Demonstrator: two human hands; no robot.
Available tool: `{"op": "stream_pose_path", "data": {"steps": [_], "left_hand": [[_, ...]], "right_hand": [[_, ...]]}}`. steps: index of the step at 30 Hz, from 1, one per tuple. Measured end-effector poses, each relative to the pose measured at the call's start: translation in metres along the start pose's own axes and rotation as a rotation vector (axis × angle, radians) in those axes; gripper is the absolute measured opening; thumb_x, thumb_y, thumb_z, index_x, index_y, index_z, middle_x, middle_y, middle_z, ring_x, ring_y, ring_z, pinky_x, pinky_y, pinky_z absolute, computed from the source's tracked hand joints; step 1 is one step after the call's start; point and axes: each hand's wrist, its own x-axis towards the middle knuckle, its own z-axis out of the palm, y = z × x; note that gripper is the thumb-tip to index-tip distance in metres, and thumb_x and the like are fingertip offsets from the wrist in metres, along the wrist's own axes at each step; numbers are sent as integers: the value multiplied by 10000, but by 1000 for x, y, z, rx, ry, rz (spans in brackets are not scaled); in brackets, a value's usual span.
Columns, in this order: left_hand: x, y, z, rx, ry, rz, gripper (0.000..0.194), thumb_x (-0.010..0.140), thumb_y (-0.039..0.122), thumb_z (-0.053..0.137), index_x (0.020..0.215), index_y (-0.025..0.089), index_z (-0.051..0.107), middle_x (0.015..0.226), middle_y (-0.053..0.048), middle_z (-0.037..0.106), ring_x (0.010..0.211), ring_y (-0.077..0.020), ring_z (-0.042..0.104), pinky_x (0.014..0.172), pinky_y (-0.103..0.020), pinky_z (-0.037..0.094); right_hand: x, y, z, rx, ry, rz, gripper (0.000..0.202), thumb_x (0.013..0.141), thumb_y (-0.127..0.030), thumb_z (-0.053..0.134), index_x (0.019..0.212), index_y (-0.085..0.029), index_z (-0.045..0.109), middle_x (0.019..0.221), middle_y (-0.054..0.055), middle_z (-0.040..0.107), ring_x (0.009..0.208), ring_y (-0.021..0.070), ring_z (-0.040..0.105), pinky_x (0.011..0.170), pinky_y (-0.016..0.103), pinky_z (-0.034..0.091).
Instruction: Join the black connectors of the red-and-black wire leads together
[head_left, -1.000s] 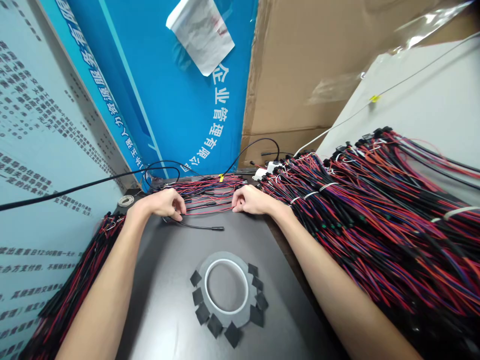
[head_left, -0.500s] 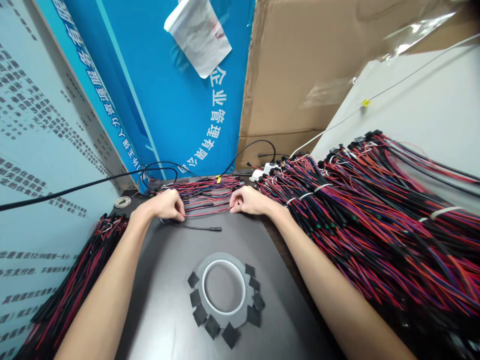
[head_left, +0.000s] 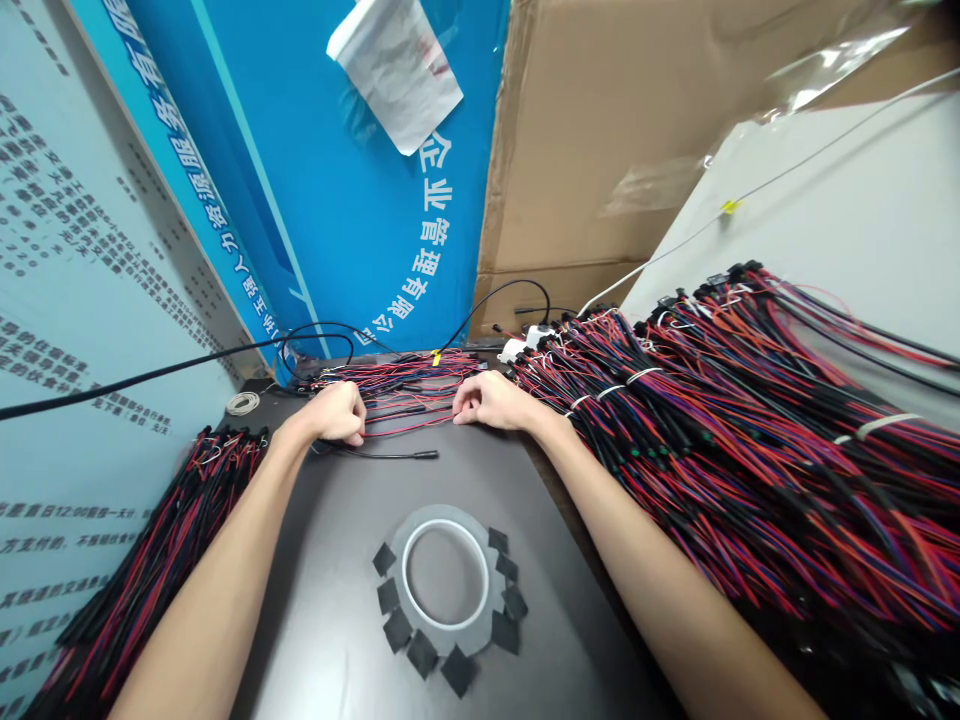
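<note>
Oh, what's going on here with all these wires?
A person is holding a thin red wire between the left hand and right hand, at the far part of a gray table. A black cable lies just nearer. Closer still is a ring with black squares around its edge. Bundled wires are heaped on the right.

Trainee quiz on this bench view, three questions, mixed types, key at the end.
1. True or false: the gray ring with black squares around its edge lies nearer the camera than either hand.
2. What stretches from the left hand to the right hand?
A) a white cable coil
B) a red wire
C) a sheet of paper
3. What color are the ties around the wire bundles on the right?

Key: 1. True. 2. B. 3. White.
</note>
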Motion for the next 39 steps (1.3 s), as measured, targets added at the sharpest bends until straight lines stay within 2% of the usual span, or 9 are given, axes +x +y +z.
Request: {"op": "stream_pose_path", "data": {"steps": [4,8,12,18,23,31,39], "left_hand": [[0,-7,-4,-46,-42,2,102,556,157,685,637,150,746,611,-25,686,615,-163,598,569,-255,402],[-6,-7,-15,-73,-137,12,242,601,291,727,798,156,770,707,-44,727,653,-170,626,565,-242,416],[-8,-3,-20,-38,-155,57,235,653,353,713,779,160,756,733,-48,727,664,-159,618,570,-231,410],[-7,5,-14,47,-83,105,104,651,233,641,689,167,711,632,-12,668,595,-138,553,547,-234,368],[-10,10,-14,44,-79,108,150,614,144,552,662,157,693,626,-20,673,592,-150,570,548,-244,368],[-11,11,-17,36,-52,126,160,607,155,542,649,155,696,612,-26,672,579,-152,574,520,-246,361],[-14,3,-27,9,-99,98,145,691,295,602,726,173,671,704,-38,705,657,-163,594,575,-243,396]], "right_hand": [[-1,-1,0,-12,7,7,134,708,-245,726,760,-124,747,685,33,671,626,102,529,605,212,377],[-2,1,2,-6,5,12,163,736,-259,698,786,-112,746,701,39,677,620,100,514,609,218,377],[-3,3,4,9,1,5,183,744,-269,673,794,-107,741,715,47,680,630,108,520,612,224,384],[-4,4,5,-1,42,-26,171,743,-260,656,784,-117,739,726,53,685,662,124,549,641,232,409],[-4,3,6,-37,53,-43,140,737,-212,641,770,-112,733,715,50,679,655,119,553,636,227,402],[-5,5,5,-62,32,-64,115,722,-178,638,743,-119,734,698,40,677,636,112,544,617,222,386],[-5,2,-1,59,19,-46,192,738,-296,653,775,-118,715,737,47,671,684,125,555,664,234,418]]}}
